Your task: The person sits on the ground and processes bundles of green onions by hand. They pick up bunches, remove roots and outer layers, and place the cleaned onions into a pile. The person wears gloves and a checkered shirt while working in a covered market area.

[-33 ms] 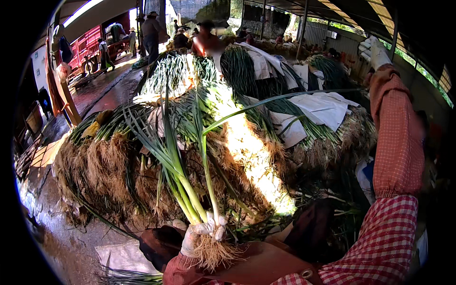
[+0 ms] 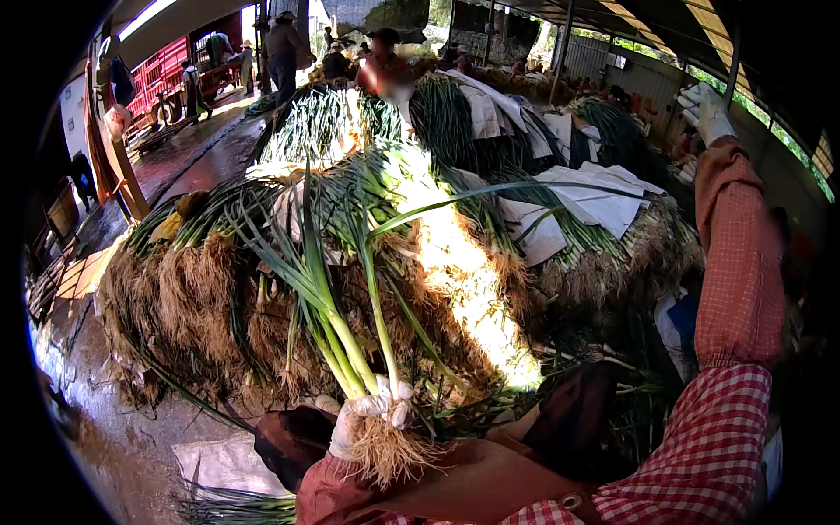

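My left hand (image 2: 371, 407), in a white glove, is closed round a few long green onions (image 2: 350, 350) just above their shaggy roots, at the lower middle. The green tops fan out upward and away. One long leaf arches from this bunch toward the right, and its tip hangs clear of my right hand. Raised at the far right, my gloved right hand (image 2: 710, 114) shows fingers stretched out with nothing seen in them. Behind the held onions lies a big heap of green onions (image 2: 206, 280), roots facing me.
White sheets (image 2: 599, 197) lie over part of the heap. A person (image 2: 382, 70) is behind it, with others farther back. Left stand a wooden post (image 2: 127, 175) and a red truck (image 2: 162, 79). A pale sack (image 2: 232, 464) and loose greens (image 2: 236, 507) lie on the floor near me.
My right hand has shifted slightly to the right and lower. The long leaf's outer end has sunk away from it. My left hand keeps its hold, almost unmoved.
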The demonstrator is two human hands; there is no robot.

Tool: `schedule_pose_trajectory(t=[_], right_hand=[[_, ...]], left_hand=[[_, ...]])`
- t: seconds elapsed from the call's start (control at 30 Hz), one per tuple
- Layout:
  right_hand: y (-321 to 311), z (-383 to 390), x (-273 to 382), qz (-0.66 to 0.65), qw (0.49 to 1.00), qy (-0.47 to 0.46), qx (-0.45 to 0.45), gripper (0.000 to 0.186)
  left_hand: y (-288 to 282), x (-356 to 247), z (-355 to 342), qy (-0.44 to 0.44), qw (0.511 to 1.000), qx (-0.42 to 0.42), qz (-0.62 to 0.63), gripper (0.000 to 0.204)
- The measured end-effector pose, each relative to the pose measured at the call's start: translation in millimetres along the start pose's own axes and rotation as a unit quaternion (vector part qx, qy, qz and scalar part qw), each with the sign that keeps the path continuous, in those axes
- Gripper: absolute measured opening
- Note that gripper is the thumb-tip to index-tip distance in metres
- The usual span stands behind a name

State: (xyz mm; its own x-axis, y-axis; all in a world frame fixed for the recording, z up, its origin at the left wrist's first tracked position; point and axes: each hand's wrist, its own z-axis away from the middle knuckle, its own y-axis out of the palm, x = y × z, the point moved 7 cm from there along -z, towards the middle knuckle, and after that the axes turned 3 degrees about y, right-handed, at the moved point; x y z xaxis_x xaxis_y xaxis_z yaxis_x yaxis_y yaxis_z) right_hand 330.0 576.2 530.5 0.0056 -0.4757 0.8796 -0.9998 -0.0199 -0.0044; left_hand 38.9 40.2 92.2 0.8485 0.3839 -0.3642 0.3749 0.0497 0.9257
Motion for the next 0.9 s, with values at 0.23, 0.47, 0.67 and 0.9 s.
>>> schedule_pose_trajectory(t=[0.23,0.47,0.67,0.9], right_hand=[[94,224,-282,0.506,0.741,0.065,0.435,0.030],[280,403,-275,0.060,0.921,-0.036,0.382,0.045],[414,449,-239,0.218,0.837,-0.283,0.414,0.034],[383,356,-391,0.087,0.945,0.000,0.316,0.024]], left_hand=[[-30,-6,-14,0.029,0.993,-0.111,-0.022,0.011],[-26,17,-36,-0.016,0.989,-0.120,-0.080,0.029],[-44,20,-25,-0.059,0.984,-0.127,-0.110,0.017],[-59,11,-25,-0.004,0.998,-0.069,0.012,0.024]])
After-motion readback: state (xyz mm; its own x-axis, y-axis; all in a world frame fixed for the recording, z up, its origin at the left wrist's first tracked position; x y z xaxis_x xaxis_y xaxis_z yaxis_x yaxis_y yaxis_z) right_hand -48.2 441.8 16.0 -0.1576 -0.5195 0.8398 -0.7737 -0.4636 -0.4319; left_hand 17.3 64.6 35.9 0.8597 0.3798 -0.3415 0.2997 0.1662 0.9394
